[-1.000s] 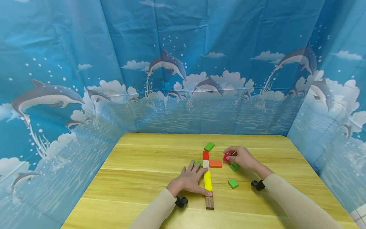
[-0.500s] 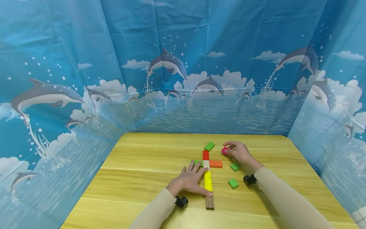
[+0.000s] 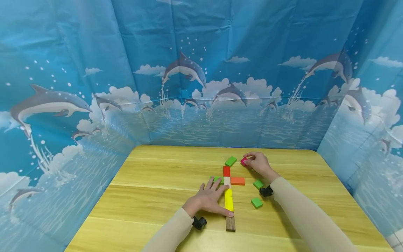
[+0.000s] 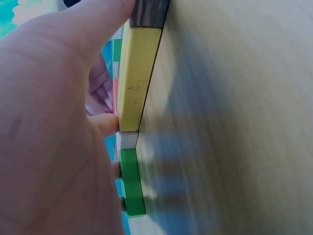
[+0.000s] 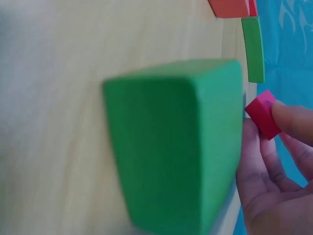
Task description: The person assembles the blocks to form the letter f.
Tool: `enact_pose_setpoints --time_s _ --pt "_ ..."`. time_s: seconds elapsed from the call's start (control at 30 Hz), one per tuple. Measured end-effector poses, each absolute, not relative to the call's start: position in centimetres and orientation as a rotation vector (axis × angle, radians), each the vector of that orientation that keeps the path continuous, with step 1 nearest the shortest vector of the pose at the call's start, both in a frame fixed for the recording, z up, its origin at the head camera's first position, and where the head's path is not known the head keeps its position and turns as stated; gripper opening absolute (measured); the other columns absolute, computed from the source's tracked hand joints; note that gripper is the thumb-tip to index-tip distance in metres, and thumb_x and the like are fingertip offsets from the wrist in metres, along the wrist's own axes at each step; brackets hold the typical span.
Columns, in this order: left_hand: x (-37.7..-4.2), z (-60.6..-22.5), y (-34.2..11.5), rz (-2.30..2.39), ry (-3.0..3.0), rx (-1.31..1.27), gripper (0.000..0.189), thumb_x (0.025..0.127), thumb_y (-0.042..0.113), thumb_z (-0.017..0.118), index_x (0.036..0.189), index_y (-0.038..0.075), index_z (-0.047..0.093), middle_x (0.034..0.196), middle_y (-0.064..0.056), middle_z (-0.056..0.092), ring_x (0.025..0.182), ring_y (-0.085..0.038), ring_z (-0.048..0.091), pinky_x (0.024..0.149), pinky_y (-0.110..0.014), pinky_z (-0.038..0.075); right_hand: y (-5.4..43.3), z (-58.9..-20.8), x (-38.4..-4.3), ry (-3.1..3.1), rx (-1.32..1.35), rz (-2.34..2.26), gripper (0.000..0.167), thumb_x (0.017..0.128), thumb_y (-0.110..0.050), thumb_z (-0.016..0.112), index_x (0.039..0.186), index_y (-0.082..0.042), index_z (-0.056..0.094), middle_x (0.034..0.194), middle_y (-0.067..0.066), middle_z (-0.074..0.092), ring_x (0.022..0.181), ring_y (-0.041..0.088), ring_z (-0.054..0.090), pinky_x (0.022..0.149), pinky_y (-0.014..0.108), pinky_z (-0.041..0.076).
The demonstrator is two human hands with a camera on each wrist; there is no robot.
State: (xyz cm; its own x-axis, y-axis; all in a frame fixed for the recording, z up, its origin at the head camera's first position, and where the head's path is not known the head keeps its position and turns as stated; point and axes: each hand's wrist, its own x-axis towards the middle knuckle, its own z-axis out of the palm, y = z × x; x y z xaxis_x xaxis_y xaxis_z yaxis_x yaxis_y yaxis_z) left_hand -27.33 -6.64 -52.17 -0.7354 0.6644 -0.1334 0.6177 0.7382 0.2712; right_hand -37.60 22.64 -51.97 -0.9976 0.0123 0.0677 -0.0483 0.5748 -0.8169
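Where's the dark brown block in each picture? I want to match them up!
Head: the brown block is below the middle, at the bottom end of the long line of blocks.
Left wrist: the brown block is at the top, cut off by the edge.
Right wrist: it isn't in this one.
Shared landmark: the right hand shows in all three, only partly in the left wrist view.

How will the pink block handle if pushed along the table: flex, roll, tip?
Probably stiff: the pink block shows flat faces and straight edges where the right hand pinches it. Unlikely to roll, given its boxy shape. Likely light too, being small beside the hand, so a push might skew it.
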Motion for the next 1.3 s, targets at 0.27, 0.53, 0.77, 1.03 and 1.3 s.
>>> enact_pose_setpoints --time_s 0.27,0.53,0.77,1.03,1.3 --pt "-27.3 -51.9 -6.3 0.297 2.717 1.048 0.106 0.074 0.09 0.055 0.161 0.038 0.021 0.169 -0.003 0.005 0.154 -0.034 0.0 0.114 -0.067 0.018 22.5 -52.2 -39.0 -2.702 -0.074 1.48 0.032 0.099 -0.013 0.066 0.129 -0.002 0.066 0.113 0.022 0.066 0.086 0.026 0.069 0.072 0.032 0.059" --pt "-27.2 -51.8 -6.2 0.301 2.716 1.038 0.105 0.074 0.088 0.056 0.16 0.037 0.022 0.169 -0.004 0.006 0.154 -0.034 0.001 0.114 -0.067 0.019 21.9 -52.1 -39.7 -2.728 -0.138 1.418 0.034 0.098 -0.016 0.068 0.128 -0.001 0.067 0.121 0.023 0.064 0.094 0.029 0.065 0.069 0.031 0.057" --pt "-27.3 -51.9 -6.3 0.305 2.72 1.034 0.106 0.074 0.088 0.056 0.16 0.037 0.023 0.169 -0.003 0.007 0.154 -0.033 0.002 0.114 -0.066 0.02 21.2 -51.9 -40.1 -2.774 -0.184 1.391 0.034 0.1 -0.019 0.065 0.13 -0.003 0.067 0.124 0.022 0.062 0.096 0.03 0.062 0.074 0.034 0.054" --pt "-27.5 -51.8 -6.6 0.303 2.723 1.029 0.106 0.074 0.088 0.056 0.16 0.036 0.023 0.169 -0.003 0.006 0.154 -0.034 0.002 0.114 -0.067 0.02 20.6 -51.7 -40.6 -2.798 -0.223 1.36 0.034 0.098 -0.022 0.067 0.127 -0.004 0.068 0.126 0.021 0.062 0.099 0.031 0.061 0.075 0.036 0.052" --pt "-27.5 -51.8 -6.7 0.297 2.719 1.025 0.106 0.074 0.089 0.055 0.161 0.037 0.022 0.169 -0.002 0.006 0.154 -0.033 0.001 0.114 -0.066 0.019 20.4 -52.2 -41.3 -2.837 -0.223 1.307 0.031 0.098 -0.026 0.067 0.122 -0.008 0.07 0.126 0.019 0.061 0.098 0.032 0.056 0.08 0.041 0.048"
